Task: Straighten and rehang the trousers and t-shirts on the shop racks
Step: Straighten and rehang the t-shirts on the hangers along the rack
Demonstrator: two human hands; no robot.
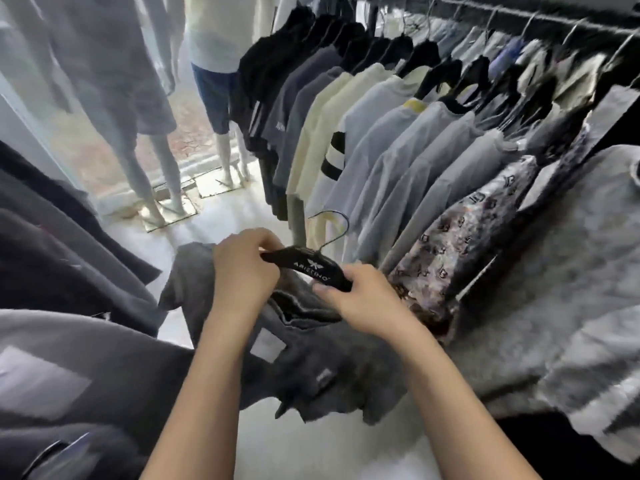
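Charcoal-grey jersey hangs bunched below both hands: a dark grey t-shirt (311, 368) held off the rail, in the aisle between the two racks, with its neck opening turned up toward the black hanger (306, 268). The left hand (242, 268) is closed around the hanger's left end together with a fold of the shirt's shoulder, so that cloth and arm stay pinned together on that side. The right hand (360, 299) pinches the hanger's right end with thumb and fingers just above the collar, tilting that end down toward the neck hole. My reading is that the hanger is being threaded into the shirt, one shoulder first; whether the left end is already inside the cloth I cannot tell. The wire hook (334, 226) points up and away, free, which leaves it ready for the rail.

Along the right, the rack rail (519, 15) carries a close row of hung tops (398, 140), black at the far end, then cream and pale grey, then a patterned shirt (460, 233) just beside the right hand. Dark garments (62, 237) fill the left edge. Mannequin legs (162, 174) stand at the far end of the aisle.
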